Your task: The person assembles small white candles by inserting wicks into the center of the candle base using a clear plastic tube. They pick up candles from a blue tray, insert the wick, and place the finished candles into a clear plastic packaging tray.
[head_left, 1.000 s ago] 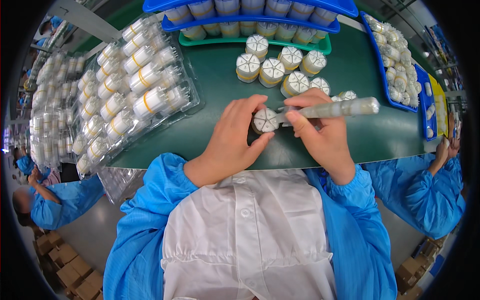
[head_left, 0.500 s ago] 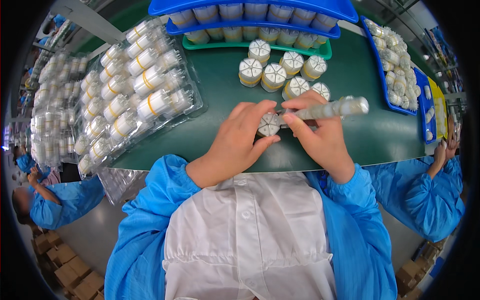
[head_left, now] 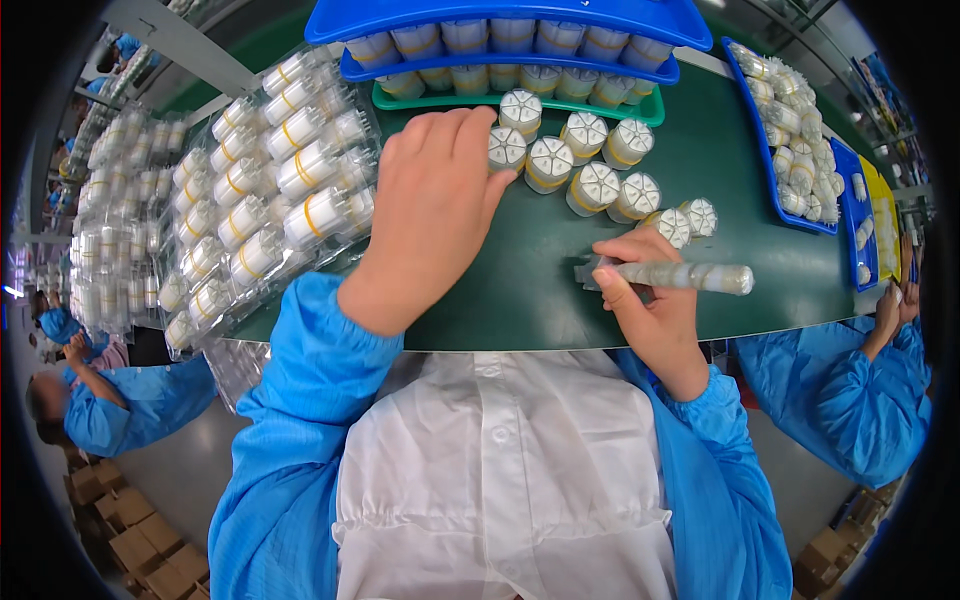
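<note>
My left hand (head_left: 430, 205) reaches to the left end of a loose group of round white bundles. Its fingers and thumb close around the side of one white bundle (head_left: 507, 148), whose top is split into wedges. Yellow bands circle several of the others, such as this white bundle (head_left: 550, 164). Gripped in my right hand (head_left: 655, 305) is a hand tool (head_left: 690, 277) with a cloudy, wrapped handle pointing right. The tool's flat grey end points left above the green table (head_left: 540, 290); its exact kind is unclear. White bundles stand just beyond the right hand.
Blue trays (head_left: 510, 62) and a green tray (head_left: 640, 108) full of bundles are stacked at the back. Clear plastic trays (head_left: 265, 295) of banded bundles lie at left. A blue tray (head_left: 775, 190) of white parts sits at right. Co-workers in blue sleeves (head_left: 850, 390) flank me.
My left hand has moved left and away from me, onto a standing bundle. The bundle both hands held in front of me is gone from there. My right hand, with the tool, has come slightly nearer.
</note>
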The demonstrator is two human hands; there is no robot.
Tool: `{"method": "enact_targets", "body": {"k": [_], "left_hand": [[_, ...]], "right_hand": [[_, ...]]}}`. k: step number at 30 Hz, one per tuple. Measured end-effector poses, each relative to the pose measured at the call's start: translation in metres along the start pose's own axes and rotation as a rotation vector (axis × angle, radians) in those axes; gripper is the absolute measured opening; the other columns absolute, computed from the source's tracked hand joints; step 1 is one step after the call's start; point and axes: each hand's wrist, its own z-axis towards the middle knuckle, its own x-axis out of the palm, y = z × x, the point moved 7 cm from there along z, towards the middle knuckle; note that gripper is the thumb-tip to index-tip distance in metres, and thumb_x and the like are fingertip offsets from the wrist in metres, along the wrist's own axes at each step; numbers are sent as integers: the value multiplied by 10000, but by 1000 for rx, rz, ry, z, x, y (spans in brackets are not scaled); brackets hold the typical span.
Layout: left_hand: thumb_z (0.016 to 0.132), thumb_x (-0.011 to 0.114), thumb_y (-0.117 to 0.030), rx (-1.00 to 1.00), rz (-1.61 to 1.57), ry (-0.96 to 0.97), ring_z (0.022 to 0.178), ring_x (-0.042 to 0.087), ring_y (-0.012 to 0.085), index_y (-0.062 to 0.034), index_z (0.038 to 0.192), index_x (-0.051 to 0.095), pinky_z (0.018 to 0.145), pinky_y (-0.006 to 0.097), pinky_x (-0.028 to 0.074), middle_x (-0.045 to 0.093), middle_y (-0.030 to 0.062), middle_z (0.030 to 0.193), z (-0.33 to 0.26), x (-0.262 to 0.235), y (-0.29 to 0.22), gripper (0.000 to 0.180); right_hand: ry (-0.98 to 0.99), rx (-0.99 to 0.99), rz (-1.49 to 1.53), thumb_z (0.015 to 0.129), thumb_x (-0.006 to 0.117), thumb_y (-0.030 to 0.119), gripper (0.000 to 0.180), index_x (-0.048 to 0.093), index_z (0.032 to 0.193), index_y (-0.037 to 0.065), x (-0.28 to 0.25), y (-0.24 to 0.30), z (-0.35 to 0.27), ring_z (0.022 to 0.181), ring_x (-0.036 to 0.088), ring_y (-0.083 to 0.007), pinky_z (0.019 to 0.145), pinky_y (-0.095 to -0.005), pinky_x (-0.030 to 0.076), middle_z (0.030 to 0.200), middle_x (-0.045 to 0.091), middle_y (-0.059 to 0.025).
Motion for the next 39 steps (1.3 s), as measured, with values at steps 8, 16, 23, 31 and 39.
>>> {"method": "enact_targets", "body": {"k": [8,16,23,31,39], "left_hand": [[801,796,-119,-57,-157,159,985,640,343,-32,1196,640,832,443,530,653,155,1116,15,2,0,433],[733,835,-62,23,-598,238,1026,625,332,-36,1190,628,838,409,530,622,133,1135,-44,29,-50,503],[718,849,-56,7,-651,183,1037,623,327,-40,1209,630,854,402,529,624,133,1149,-50,35,-45,538],[721,840,-59,-77,-640,188,1027,616,315,-41,1201,620,833,390,528,617,125,1141,-55,41,-42,528],[757,799,-12,-138,-774,201,1063,650,284,-6,1361,483,921,362,529,649,149,1221,-61,49,-37,682]], "right_hand": [[-45,-52,-19,912,740,75,194,706,1087,-3,-10,7,1,768,582,-122,653,-258,475,987,611,-77],[-75,-127,-28,908,740,74,192,713,1084,2,-14,16,10,757,599,-119,633,-251,480,956,623,-77],[-30,-144,-97,904,750,77,185,712,1069,2,-7,15,12,738,601,-107,603,-246,478,965,623,-72],[-10,-142,-89,900,756,68,180,708,1056,-7,1,18,12,753,593,-99,600,-248,474,971,622,-69],[-22,-25,16,901,758,71,175,715,1052,-6,-8,8,20,778,602,-100,624,-240,483,995,637,-67]]}}
